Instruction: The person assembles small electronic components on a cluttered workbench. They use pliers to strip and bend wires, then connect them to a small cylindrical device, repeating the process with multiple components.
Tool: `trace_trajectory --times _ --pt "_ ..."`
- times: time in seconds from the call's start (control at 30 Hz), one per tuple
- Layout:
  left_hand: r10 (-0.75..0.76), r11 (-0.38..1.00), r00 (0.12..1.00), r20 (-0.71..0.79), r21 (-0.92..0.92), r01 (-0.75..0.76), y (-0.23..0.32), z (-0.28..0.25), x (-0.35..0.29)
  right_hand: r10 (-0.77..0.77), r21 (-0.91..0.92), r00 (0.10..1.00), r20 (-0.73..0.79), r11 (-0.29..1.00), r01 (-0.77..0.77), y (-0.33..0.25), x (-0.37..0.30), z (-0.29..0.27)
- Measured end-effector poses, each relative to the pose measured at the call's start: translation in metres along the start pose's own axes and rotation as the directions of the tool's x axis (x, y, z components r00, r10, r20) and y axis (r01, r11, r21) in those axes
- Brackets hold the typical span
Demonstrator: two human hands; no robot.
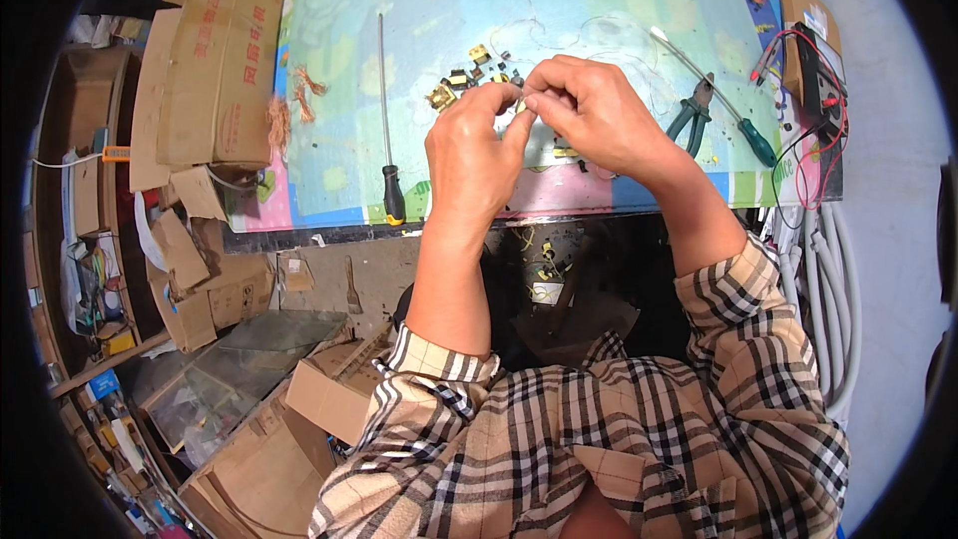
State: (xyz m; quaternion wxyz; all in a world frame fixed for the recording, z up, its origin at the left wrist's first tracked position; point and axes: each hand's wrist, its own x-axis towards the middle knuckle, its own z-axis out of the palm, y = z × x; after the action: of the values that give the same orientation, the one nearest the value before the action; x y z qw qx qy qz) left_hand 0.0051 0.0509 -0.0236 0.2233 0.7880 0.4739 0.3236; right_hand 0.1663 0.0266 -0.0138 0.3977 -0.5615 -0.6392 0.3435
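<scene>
A pale green-blue table (334,120) with a colourful border stretched ahead. Above it, the left hand (471,155) and right hand (596,118) met, thumbs and fingers closed in a pinch. Just beyond the left hand lay scattered yellow-and-black electronic components (459,79). Between both hands' fingertips was a small yellow part (521,107), mostly covered; only a light sliver showed, so its direction and long axis could not be told.
</scene>
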Motion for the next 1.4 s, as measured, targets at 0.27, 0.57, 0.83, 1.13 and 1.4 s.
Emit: trace_trajectory --times 0.27,0.57,0.83,1.13,1.4 --pt "0.216 0.969 0.976 -0.026 0.128 -0.211 -0.002 -0.001 0.0 -0.066 -0.088 0.998 0.004 0.994 0.066 0.005 0.002 -0.014" --pt "0.315 0.949 0.945 -0.09 0.053 -0.312 -0.002 0.002 0.001 0.041 0.028 0.997 0.058 0.999 -0.042 0.007 0.0 -0.028" --pt "0.201 0.978 0.959 -0.201 -0.009 -0.207 -0.006 -0.005 0.001 0.042 -0.09 0.999 0.009 0.995 -0.041 0.01 -0.005 -0.047" --pt "-0.389 0.457 0.921 0.011 -0.866 0.203 -0.013 -0.005 0.002 0.14 0.193 0.976 0.164 0.966 -0.171 0.011 -0.005 -0.044" --pt "-0.527 -0.314 0.748 0.404 -0.91 0.27 -0.037 0.003 0.001 0.176 0.131 0.9 0.399 0.96 -0.246 0.004 -0.007 -0.03"
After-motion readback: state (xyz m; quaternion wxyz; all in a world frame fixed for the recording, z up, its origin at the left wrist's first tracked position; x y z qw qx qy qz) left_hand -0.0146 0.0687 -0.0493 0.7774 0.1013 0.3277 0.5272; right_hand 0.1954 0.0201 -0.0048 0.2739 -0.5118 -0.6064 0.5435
